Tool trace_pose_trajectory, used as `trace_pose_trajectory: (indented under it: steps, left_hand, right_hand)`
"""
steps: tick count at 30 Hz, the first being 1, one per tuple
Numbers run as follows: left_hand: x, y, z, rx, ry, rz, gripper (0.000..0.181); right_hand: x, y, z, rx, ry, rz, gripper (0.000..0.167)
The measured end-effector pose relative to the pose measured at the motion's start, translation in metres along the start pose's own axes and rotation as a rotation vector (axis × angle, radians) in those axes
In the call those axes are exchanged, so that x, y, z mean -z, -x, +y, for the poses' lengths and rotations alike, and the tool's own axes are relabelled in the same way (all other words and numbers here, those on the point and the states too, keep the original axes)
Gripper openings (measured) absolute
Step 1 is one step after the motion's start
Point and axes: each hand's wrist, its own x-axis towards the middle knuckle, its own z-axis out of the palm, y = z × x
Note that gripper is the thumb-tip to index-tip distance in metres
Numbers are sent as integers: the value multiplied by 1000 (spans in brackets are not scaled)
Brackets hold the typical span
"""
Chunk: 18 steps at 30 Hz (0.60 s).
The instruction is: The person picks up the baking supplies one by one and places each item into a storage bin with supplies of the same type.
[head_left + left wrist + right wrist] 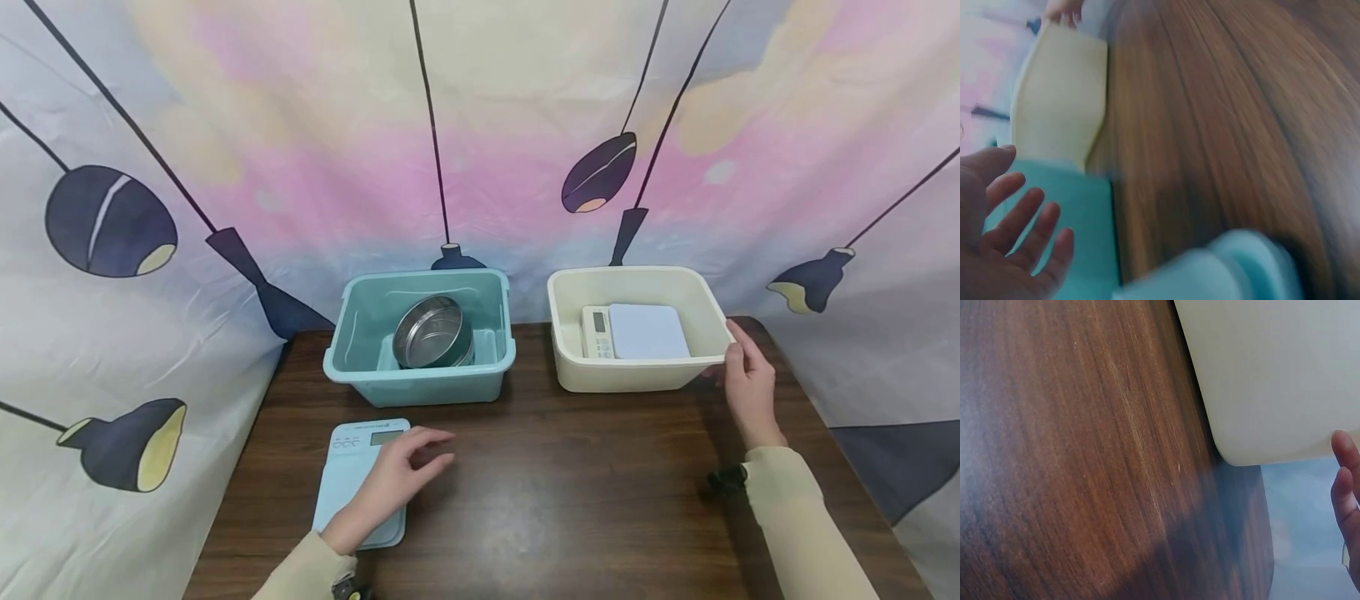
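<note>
My left hand [397, 471] hovers over a light-blue kitchen scale [341, 475], its fingers loosely spread with nothing between them. In the left wrist view the scale [1210, 275] is a blur at the bottom, while the fingers of that hand [1016, 231] spread in front of a teal bin [1094, 231]. At the right, my right hand [752, 392] grips the near right corner of a cream bin [626, 375] by its rim. Inside that bin lies a white kitchen scale [648, 331]. Two fingertips [1342, 447] show against the bin's outer wall in the right wrist view.
Left of the cream bin stands the teal bin [427, 387], holding round metal pans or sieves [431, 333], apparently stacked. Both bins stand at the far edge of a dark wooden table [547, 500]. A cloth with printed lamps [510, 125] hangs close behind.
</note>
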Motion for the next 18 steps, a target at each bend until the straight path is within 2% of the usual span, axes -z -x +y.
trace_pose_trajectory:
  steps: [7,13,18]
  left_hand:
    - [19,19,-34,65,-8,94,30]
    - [36,31,-57,15,-95,208,26]
    - [54,34,-79,-2,-155,301,22]
  right_hand:
    - [0,1,1,1,-7,0,46]
    - [0,-1,5,-4,-17,1,46]
    - [0,-2,5,-7,-31,-1,46]
